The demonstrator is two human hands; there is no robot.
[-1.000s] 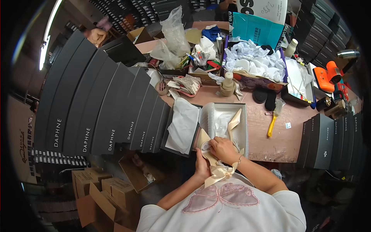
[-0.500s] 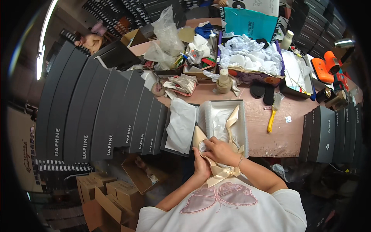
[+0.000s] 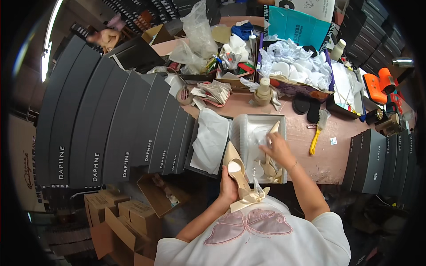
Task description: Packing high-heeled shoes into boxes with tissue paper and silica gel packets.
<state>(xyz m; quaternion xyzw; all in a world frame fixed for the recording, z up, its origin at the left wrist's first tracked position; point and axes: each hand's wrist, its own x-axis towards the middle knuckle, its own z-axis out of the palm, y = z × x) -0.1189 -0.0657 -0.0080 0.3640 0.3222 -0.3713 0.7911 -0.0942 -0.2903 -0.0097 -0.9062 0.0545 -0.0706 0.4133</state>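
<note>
My left hand (image 3: 228,186) grips a cream pointed-toe shoe (image 3: 231,156) by its side, toe facing away from me. A cream ribbon bow (image 3: 250,199) and a beaded strap hang at its heel end, close to my shirt. My right hand (image 3: 280,150) hovers over the open shoebox (image 3: 284,166), its fingers drawn together in a pinch. Something whitish shows at the fingertips, too blurred to name. In that box lies a matching cream shoe (image 3: 269,168), partly covered by my right hand, beside white tissue paper (image 3: 255,138).
A dark box lid (image 3: 191,162) with white paper lies left of the shoebox. Stacks of dark shoeboxes (image 3: 106,128) rise at left and right. Farther back stand a bottle (image 3: 263,93), a yellow-handled brush (image 3: 314,141) and a carton of crumpled paper (image 3: 306,91).
My right hand has left the held shoe and moved up and right over the shoebox. The shoe's opening now shows its white insole. My left hand keeps its grip.
</note>
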